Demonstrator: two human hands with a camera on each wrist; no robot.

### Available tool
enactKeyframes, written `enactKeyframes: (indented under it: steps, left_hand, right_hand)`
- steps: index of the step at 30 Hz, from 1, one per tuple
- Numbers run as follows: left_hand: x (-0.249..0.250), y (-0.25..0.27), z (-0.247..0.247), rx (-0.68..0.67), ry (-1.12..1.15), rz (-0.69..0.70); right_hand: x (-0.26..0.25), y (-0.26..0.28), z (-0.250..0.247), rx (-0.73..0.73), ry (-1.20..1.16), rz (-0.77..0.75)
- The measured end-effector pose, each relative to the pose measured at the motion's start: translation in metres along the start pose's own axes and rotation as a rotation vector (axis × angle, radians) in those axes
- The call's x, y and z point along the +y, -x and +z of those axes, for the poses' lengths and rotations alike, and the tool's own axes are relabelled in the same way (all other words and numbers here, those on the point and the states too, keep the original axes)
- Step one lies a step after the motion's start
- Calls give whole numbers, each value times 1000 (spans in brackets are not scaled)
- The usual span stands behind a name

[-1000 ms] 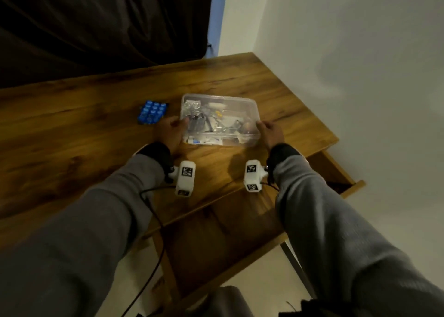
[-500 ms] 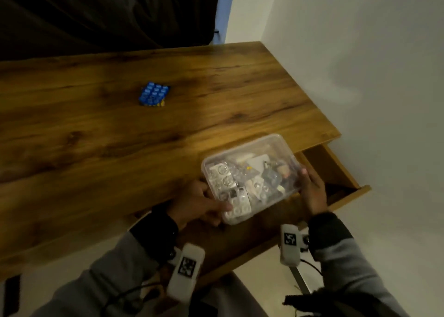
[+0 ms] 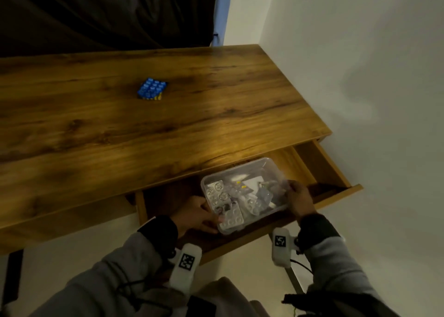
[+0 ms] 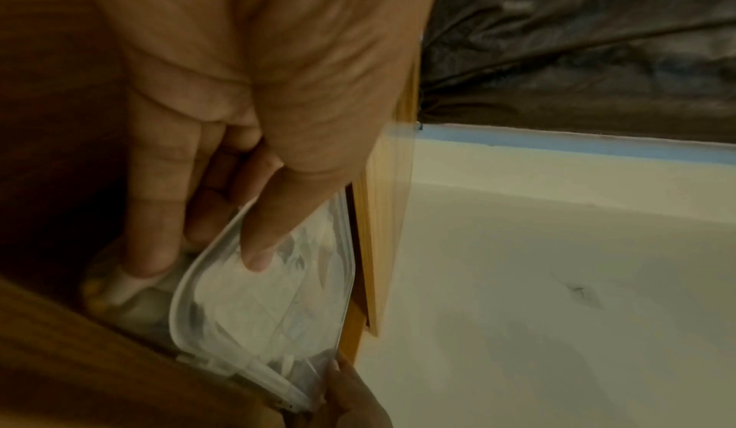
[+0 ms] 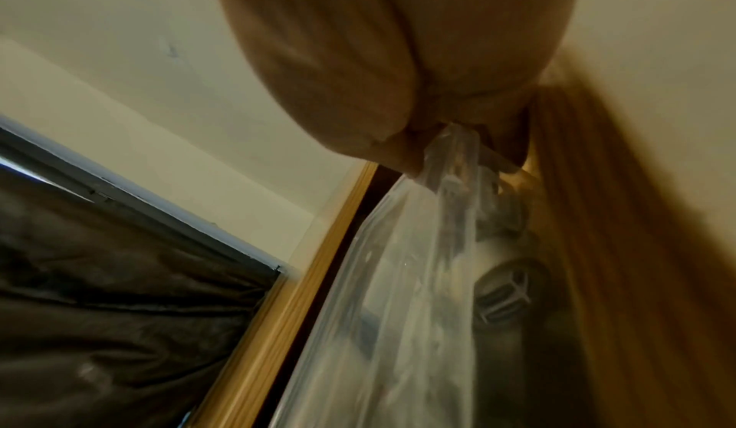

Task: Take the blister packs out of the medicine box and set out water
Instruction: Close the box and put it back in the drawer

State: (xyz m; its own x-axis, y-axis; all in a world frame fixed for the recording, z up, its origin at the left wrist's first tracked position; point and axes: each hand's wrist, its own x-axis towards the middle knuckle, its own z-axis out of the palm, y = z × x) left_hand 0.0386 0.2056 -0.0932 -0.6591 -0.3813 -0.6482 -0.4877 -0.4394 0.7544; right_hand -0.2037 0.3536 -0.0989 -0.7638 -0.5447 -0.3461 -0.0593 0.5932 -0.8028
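Observation:
A clear lidded medicine box [image 3: 242, 191] holding several silver blister packs sits low inside the open drawer [image 3: 336, 170], held at both ends. My left hand [image 3: 200, 217] grips its near-left end, with the thumb on the lid [image 4: 258, 246] and the fingers underneath. My right hand [image 3: 299, 199] pinches the right rim [image 5: 450, 157]. The frames do not show whether the box rests on the drawer floor. A blue blister pack [image 3: 151, 88] lies alone on the wooden desk top [image 3: 144, 136], far from both hands.
The desk's right edge runs close to a white wall [image 3: 372, 76]. A dark curtain [image 3: 108, 11] hangs behind the desk. The drawer front [image 3: 341, 194] juts toward me beyond the desk edge. No water container is in view.
Both hands carried the box off the desk top, toward me and down into the open drawer. The blue blister pack stayed where it was.

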Motion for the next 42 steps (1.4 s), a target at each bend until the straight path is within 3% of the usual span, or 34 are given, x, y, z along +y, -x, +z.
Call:
enactKeyframes:
  steps: [5,11,15,18,20,21,23,26,29,32,35,38,42]
  left_hand:
    - [-3,-23,-8,131,-74,54]
    - [-3,-38,-12,163,-177,30]
    - [3,-24,-5,199,-694,162]
    - [7,-2,17,4,-955,233]
    - [8,12,36,-190,-1108,232]
    - [8,16,45,-264,-1202,245]
    - [10,23,60,-272,-1392,309]
    - [13,26,66,-149,-1486,375]
    - [11,22,60,-13,-1526,424]
    - [2,19,44,250,-1518,594]
    - [-2,15,30,446,-1504,587]
    - [0,3,12,573,-1479,536]
    - [11,-7,-13,612,-1481,519]
  right_hand:
    - [-3,-38,14,-68,194,125]
    - [0,-52,17,-185,458,-12]
    - [-14,-16,0,-107,217,-89]
    - [-17,31,-14,-352,126,-216]
    - [-11,54,-19,-576,243,-216]
    - [-8,61,-19,-620,335,-229]
    - [-5,67,-17,-535,512,-318]
    - [-6,63,-16,-302,763,-524]
    - [-1,59,-17,-165,795,-557]
    - [0,58,-4,-109,766,-669]
    - [-4,45,14,-88,857,-724]
    - [-15,33,30,28,933,-709]
    - [-35,17,47,122,928,-716]
